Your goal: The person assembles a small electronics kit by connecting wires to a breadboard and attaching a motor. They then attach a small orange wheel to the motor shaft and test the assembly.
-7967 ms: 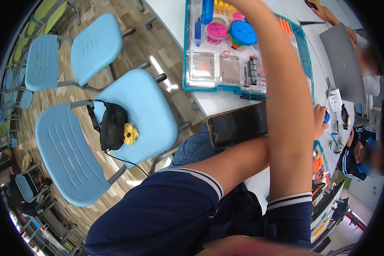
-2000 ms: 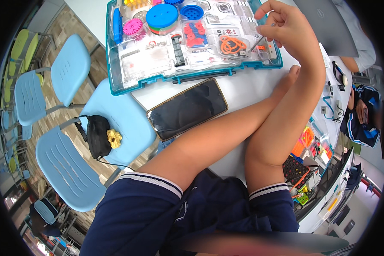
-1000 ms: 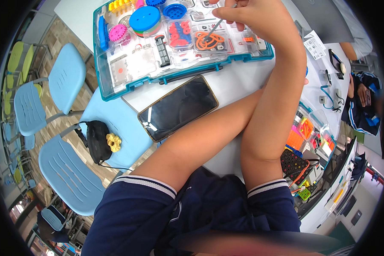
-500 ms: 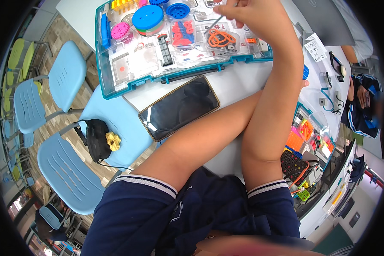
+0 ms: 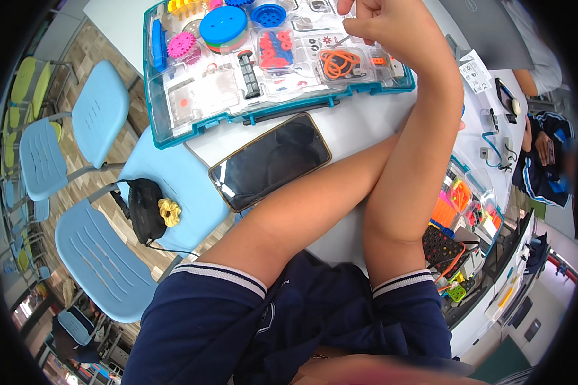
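The right hand (image 5: 392, 25) hovers closed over the teal parts case (image 5: 173, 131), pinching a thin pin above the orange bands (image 5: 339, 63). The left hand is hidden behind the right forearm, its state unclear. A phone (image 5: 270, 160) lies nearer the body.

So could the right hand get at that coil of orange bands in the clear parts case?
Probably yes: the right hand hovers just above the coil of orange bands, whose compartment in the teal-rimmed clear parts case lies open, with nothing between.

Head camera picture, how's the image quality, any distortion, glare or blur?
Head view: strong fisheye with a black rim, so the parts case edge bows; the phone screen carries soft reflections; the right hand is sharp, while the bottom edge is smeared.
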### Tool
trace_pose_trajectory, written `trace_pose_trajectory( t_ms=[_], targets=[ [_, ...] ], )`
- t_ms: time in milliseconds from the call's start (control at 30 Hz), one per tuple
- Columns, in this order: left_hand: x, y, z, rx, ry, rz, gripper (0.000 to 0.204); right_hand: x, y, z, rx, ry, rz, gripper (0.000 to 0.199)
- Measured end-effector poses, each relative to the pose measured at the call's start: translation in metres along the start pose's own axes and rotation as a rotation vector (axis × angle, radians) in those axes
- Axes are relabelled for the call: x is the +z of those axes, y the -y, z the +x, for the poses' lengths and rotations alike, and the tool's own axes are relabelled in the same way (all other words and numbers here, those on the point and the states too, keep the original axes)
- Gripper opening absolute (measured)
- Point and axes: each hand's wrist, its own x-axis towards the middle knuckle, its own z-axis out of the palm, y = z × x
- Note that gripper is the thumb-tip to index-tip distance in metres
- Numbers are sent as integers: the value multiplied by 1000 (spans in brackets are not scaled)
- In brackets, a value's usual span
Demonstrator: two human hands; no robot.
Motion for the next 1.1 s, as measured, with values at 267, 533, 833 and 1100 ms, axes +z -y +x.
trace_pose_trajectory(
  t_ms=[267, 533, 833, 1100],
  targets=[
    [4, 2, 7, -18, 10, -56, 67, 0, 21, -2, 78, 221, 229, 11],
    [8, 2, 7, -68, -93, 35, 58, 16, 10, -1, -283, -128, -26, 13],
    [1, 6, 16, 27, 132, -28, 42, -42, 1, -27, 212, -340, -127, 12],
    [2, 8, 19, -10, 164, -33, 51, -39, -32, -17, 107, -469, -227, 18]
  ],
)
